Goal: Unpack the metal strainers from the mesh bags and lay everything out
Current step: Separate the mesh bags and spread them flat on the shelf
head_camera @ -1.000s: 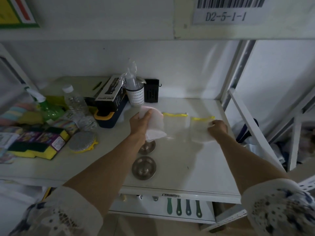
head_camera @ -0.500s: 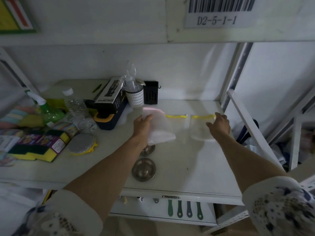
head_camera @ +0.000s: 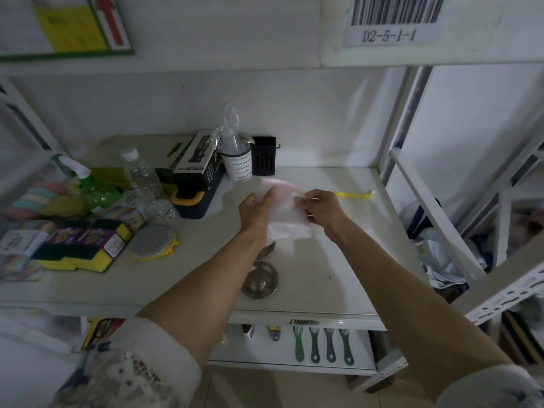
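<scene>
A white mesh bag with a pink rim [head_camera: 287,219] hangs a little above the white shelf [head_camera: 338,260]. My left hand [head_camera: 256,210] grips its left side and my right hand [head_camera: 321,209] pinches its right side. Behind my right hand a flat mesh bag with a yellow rim [head_camera: 354,195] lies on the shelf, mostly hidden. Two round metal strainers rest near the front: one [head_camera: 260,279] in plain view, the other [head_camera: 268,248] half covered by my left wrist and the held bag.
At the back stand a black box [head_camera: 195,163], a white dotted cup with a wrapped bottle [head_camera: 237,166] and a black holder [head_camera: 264,156]. Left are a water bottle [head_camera: 141,175], green sprayer [head_camera: 88,184], sponge packs [head_camera: 79,248] and a scouring pad [head_camera: 153,242]. Brushes [head_camera: 322,344] hang below.
My right hand left the yellow-rimmed bag on the shelf, moved left and took hold of the pink-rimmed bag, which both hands now hold.
</scene>
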